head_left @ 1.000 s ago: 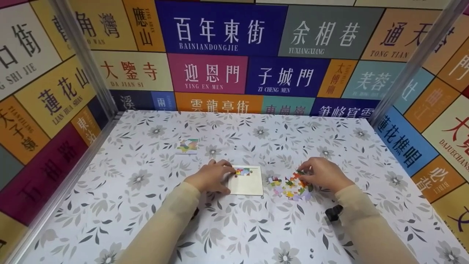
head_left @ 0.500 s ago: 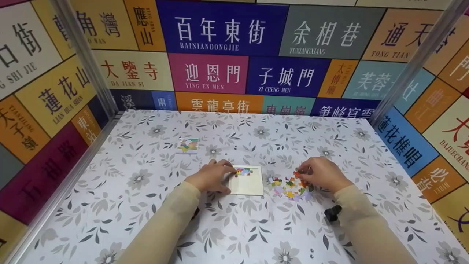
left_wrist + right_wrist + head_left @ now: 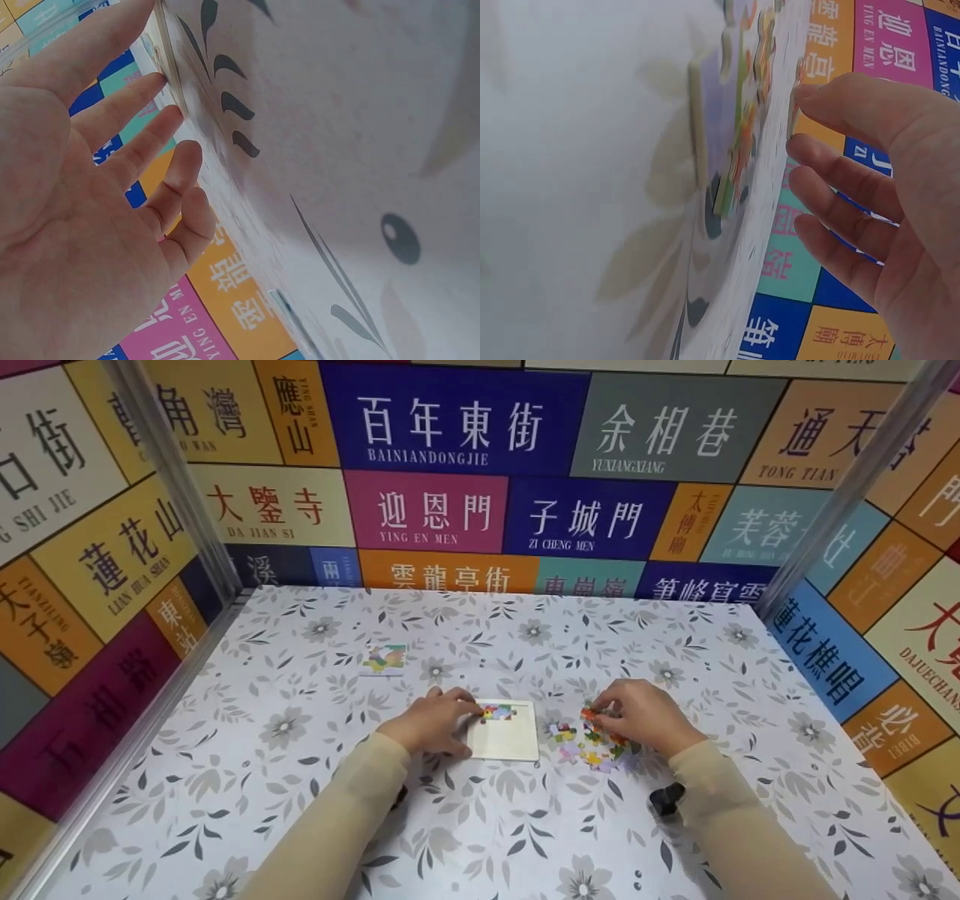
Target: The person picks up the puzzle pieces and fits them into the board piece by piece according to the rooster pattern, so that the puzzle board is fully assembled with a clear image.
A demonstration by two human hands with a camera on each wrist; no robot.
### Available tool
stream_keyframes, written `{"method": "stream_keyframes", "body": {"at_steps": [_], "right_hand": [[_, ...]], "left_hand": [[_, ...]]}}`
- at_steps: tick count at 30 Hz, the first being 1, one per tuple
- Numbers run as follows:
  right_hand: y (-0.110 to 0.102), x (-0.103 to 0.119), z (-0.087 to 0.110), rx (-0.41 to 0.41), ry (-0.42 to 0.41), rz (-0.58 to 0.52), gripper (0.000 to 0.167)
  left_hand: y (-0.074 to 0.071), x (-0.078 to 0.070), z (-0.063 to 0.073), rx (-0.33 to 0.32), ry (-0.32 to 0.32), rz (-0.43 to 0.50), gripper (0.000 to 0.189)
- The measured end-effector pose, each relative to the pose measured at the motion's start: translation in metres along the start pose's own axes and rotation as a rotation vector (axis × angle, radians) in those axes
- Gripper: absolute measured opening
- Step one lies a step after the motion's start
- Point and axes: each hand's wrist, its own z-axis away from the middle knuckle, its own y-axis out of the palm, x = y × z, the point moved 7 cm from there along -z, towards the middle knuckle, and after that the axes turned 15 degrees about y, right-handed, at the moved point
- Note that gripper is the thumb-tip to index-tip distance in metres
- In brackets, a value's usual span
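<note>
A shallow cream puzzle tray (image 3: 504,742) lies mid-table, with a few joined colourful pieces (image 3: 498,712) along its far edge. My left hand (image 3: 431,724) holds the tray at its left side; thumb and fingertips meet the rim in the left wrist view. Right of the tray is a pile of loose jigsaw pieces (image 3: 592,757). My right hand (image 3: 645,716) is over the pile's far right part, pinching a jigsaw piece (image 3: 796,101) between thumb and index finger. That piece appears thin and edge-on in the right wrist view, so its picture is hidden.
A small partly coloured picture square (image 3: 384,659) lies farther back on the left. The flower-patterned tabletop (image 3: 480,825) meets sign-printed panels (image 3: 435,510) at the back and sides. Clear posts (image 3: 214,540) stand at the back corners.
My right hand has shifted left, from the pile's right edge to over it, carrying an orange-red piece. The left hand and the tray have stayed in place.
</note>
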Motion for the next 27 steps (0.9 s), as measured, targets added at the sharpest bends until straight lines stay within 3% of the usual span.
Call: {"method": "stream_keyframes", "body": {"at_steps": [13,18,27], "right_hand": [[0.009,0.038,-0.002,-0.075,-0.083,0.000,0.011],[0.012,0.053,-0.004,-0.060,-0.113,-0.011,0.011],[0.027,0.074,-0.010,-0.004,-0.160,0.015,0.011]], "left_hand": [[-0.002,-0.002,0.002,-0.025,0.009,0.015,0.068],[-0.004,-0.003,0.002,-0.032,0.034,0.003,0.067],[-0.003,-0.003,0.002,-0.017,0.009,0.023,0.067]]}}
